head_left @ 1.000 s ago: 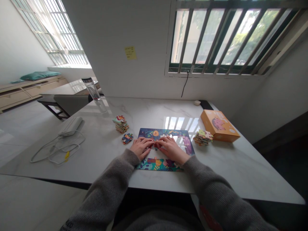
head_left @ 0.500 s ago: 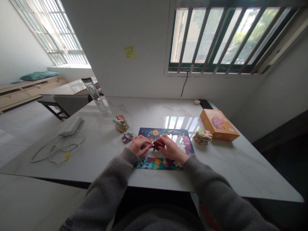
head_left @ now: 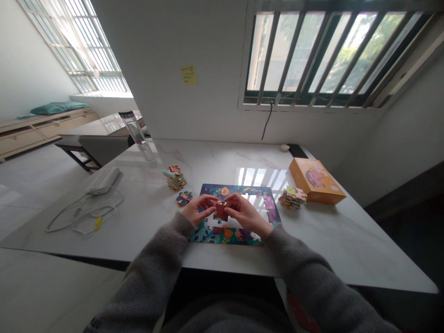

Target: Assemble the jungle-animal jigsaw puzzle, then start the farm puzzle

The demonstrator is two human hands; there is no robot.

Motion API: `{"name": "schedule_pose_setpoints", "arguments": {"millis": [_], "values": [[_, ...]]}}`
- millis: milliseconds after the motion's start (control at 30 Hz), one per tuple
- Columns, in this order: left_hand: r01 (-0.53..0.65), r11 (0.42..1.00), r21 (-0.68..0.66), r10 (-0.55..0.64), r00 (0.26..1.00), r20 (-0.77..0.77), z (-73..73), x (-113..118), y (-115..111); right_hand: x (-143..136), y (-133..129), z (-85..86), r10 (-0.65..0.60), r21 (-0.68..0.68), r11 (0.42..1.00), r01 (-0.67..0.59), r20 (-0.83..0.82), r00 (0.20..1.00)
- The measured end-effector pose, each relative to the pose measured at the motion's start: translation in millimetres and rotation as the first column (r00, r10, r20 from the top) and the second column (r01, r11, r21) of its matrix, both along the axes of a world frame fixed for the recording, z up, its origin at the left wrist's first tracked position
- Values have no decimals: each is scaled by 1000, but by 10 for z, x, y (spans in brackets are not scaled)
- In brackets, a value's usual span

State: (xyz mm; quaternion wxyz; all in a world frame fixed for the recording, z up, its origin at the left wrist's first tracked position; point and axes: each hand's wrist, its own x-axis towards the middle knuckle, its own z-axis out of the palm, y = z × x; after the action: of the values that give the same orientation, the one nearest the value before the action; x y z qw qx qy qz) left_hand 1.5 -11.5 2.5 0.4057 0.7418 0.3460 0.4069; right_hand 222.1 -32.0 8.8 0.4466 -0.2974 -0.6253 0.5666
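Observation:
Between my two hands a reddish-brown jigsaw puzzle piece (head_left: 221,212) is held up, its broad face towards me. My left hand (head_left: 199,209) pinches its left edge with thumb and fingers. The right side of the piece is gripped by my right hand (head_left: 245,214). Beneath them lies a partly assembled jigsaw puzzle (head_left: 227,235), a colourful border of plants and dark blue scenery around a white middle. Just left of it is a small pile of dark blue puzzle pieces (head_left: 184,198). My hands hide part of the puzzle's centre and left side.
Stacks of puzzle pieces stand at left (head_left: 175,178) and right (head_left: 293,198). An orange box (head_left: 316,180) lies behind the right stack. A clear bottle (head_left: 134,128) stands at the far left edge, and a white device (head_left: 103,181) with a looped cable (head_left: 83,226) lies nearer.
The piece has been turned from a tilted position to face me more squarely, and has shifted slightly left. My left hand has moved a little left. Both hands still hold the piece.

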Motion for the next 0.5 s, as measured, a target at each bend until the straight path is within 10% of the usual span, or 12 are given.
{"name": "schedule_pose_setpoints", "arguments": {"millis": [200,367,500], "values": [[-62,995,-73,66,996,54,-42,-4,17,-47,-34,50,-138,176,979,105,186,973],[-88,964,-252,132,978,163,-75,-26,83,-3,-77,77,-303,637,770,27,328,895],[-58,947,-315,119,976,180,-66,-23,92,19,-80,78,-330,727,685,-58,380,864]]}}
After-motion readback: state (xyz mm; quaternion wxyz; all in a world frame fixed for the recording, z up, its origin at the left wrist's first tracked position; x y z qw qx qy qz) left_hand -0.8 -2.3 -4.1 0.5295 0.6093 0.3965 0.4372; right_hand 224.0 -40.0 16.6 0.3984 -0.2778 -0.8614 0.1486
